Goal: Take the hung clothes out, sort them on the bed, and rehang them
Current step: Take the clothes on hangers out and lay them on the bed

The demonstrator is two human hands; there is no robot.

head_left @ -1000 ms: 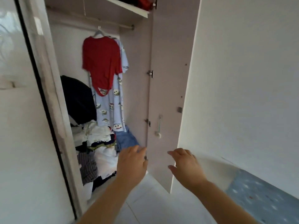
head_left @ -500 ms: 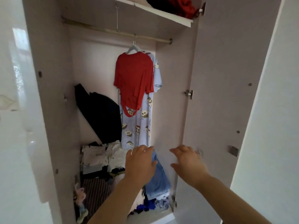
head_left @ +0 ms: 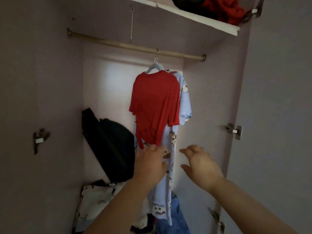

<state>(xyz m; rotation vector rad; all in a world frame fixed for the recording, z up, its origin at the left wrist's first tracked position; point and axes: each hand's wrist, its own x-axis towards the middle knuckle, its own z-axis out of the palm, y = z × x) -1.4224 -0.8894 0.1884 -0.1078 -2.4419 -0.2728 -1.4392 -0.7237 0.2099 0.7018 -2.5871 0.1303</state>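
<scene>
Inside, two garments hang on the single rail (head_left: 135, 47): a red T-shirt (head_left: 155, 107) in front on a white hanger (head_left: 154, 67), and a light-blue cartoon-print nightdress (head_left: 160, 196) behind it. Both hands are raised into the wardrobe and grasp nothing. The left hand (head_left: 151, 163) reaches straight fingers to the T-shirt's hem. The right hand (head_left: 200, 163) hovers, loosely spread, just beside the nightdress. One black bag (head_left: 109, 146) leans on the back wall above a heap of loose clothes (head_left: 96, 200). More clothes lie on the top shelf (head_left: 194, 17).

The left hand (head_left: 150, 163) was stretched forward, fingers straight and close together. The right hand (head_left: 200, 163) was raised just beside it, fingers loosely bent, gripping nothing.
</scene>
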